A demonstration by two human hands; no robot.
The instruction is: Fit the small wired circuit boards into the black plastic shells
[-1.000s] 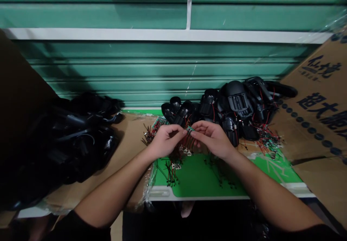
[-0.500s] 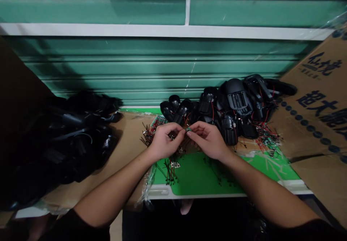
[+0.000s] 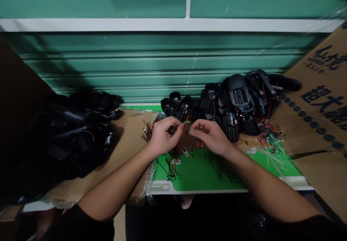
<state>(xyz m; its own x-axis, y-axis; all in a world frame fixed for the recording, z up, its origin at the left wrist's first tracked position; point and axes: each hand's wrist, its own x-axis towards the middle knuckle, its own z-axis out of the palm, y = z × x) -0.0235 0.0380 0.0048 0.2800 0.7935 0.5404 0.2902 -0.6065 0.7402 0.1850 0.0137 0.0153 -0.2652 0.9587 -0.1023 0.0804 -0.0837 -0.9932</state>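
My left hand [image 3: 166, 135] is closed, thumb against forefinger, on a small green circuit board [image 3: 186, 122] that pokes out past the fingertips. Just to its right, my right hand [image 3: 210, 136] pinches another small green circuit board piece [image 3: 192, 135]; its details are too small to read. A gap separates the two hands. Beneath and beside the left hand lie dark and red wires with tiny connectors [image 3: 171, 168]. Small pale parts [image 3: 176, 160] rest on the green board [image 3: 206, 174] below the hands.
Black plastic housings with red wires [image 3: 240, 94] are heaped behind my right hand. Green boards with red wires [image 3: 267, 134] lie farther right. Shiny black parts [image 3: 78, 136] fill the left side. A printed cardboard box [image 3: 322, 100] stands at right, before a green shutter [image 3: 135, 63].
The hands were together at one small green board. They have now drawn slightly apart, each with a green piece at its fingertips. The camera view has shifted a little.
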